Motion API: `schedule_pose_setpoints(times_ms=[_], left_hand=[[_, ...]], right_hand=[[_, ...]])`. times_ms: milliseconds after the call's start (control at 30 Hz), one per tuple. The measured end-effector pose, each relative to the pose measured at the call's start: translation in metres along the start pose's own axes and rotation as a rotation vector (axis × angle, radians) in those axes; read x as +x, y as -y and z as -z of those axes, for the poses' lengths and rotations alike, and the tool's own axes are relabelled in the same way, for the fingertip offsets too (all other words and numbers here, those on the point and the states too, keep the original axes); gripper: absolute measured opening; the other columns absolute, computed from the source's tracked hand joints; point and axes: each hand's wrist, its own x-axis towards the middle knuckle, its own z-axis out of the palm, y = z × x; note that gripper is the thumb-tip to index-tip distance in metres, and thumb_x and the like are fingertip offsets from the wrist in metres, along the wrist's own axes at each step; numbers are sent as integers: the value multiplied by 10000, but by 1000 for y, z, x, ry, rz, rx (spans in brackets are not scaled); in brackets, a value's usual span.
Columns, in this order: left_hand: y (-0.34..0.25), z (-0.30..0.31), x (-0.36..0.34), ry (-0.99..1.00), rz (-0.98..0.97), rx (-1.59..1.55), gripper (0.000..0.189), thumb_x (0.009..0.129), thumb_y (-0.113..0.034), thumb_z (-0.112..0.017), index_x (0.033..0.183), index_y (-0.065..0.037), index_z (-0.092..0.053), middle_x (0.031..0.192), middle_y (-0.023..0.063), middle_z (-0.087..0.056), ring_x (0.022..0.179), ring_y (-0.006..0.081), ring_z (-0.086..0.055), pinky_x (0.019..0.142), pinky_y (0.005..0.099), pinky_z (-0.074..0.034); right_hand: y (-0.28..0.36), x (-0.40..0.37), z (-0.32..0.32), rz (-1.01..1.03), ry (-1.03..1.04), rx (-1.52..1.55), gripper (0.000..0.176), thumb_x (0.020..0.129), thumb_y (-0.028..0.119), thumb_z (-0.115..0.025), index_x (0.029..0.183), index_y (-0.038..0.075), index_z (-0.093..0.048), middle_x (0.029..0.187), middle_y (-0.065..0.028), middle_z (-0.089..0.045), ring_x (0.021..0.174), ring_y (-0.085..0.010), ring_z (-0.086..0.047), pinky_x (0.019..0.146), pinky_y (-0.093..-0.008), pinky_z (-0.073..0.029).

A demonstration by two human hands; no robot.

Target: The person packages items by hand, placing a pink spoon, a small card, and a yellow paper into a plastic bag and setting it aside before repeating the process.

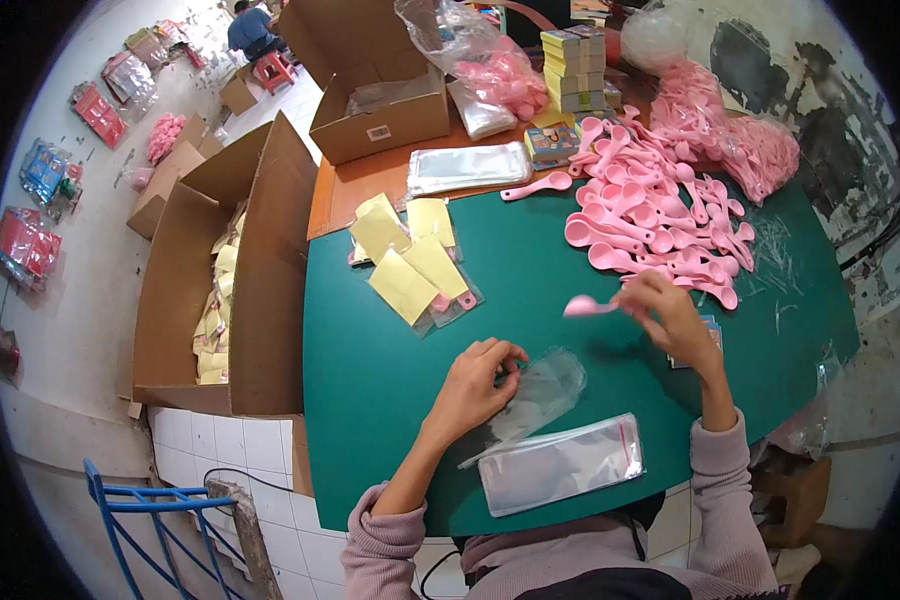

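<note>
Tabletop (400,400) is green, both hands over it. Tall carton (270,290) on its left stands open, yellow-card packets (220,290) piled inside. Smaller carton (385,130) at the far edge: also open, clear plastic in it. Clear bag (515,90) next to it holds pink pieces; can't resolve their shape from here. Spoon heap (650,205) lies loose at far right. Sleeve stack (570,465) lies flat at the near edge; I'd expect slippery film.

Left hand (475,385) is curled closed on one clear sleeve (555,385). Looks limp, near weightless, easy to crease; I'd take it by an edge, no tugging. Right hand (670,315) pinches one pink spoon (582,307) by the handle, bowl pointing left, above the table between heap and sleeve. I judge it light, stiff, smooth, not fragile; handle beats the rounded bowl for grip.
</note>
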Motion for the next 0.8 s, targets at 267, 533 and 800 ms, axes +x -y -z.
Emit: schedule_pose_setpoints(times_ms=[267,533,800], left_hand=[[-6,11,0,3,178,-102,77,755,-35,-580,814,8,-557,855,82,-620,758,159,-613,694,279,-500],[5,9,1,-23,234,-678,160,803,-25,-550,883,-11,-413,889,154,-651,788,149,-627,710,272,-495],[3,3,3,68,262,-706,280,819,-79,-618,1026,-23,-437,840,116,-656,789,127,-614,704,237,-464]], right_hand=[[24,-1,-13,-124,262,409,118,791,93,-609,883,19,-606,766,-94,-577,658,-174,-556,606,-273,-441],[18,-2,-20,-172,147,359,136,794,98,-616,875,0,-567,738,-69,-571,618,-124,-565,561,-241,-440],[40,-1,-44,-293,-413,882,209,823,-7,-575,996,-13,-460,784,-78,-559,655,-94,-562,569,-209,-482]])
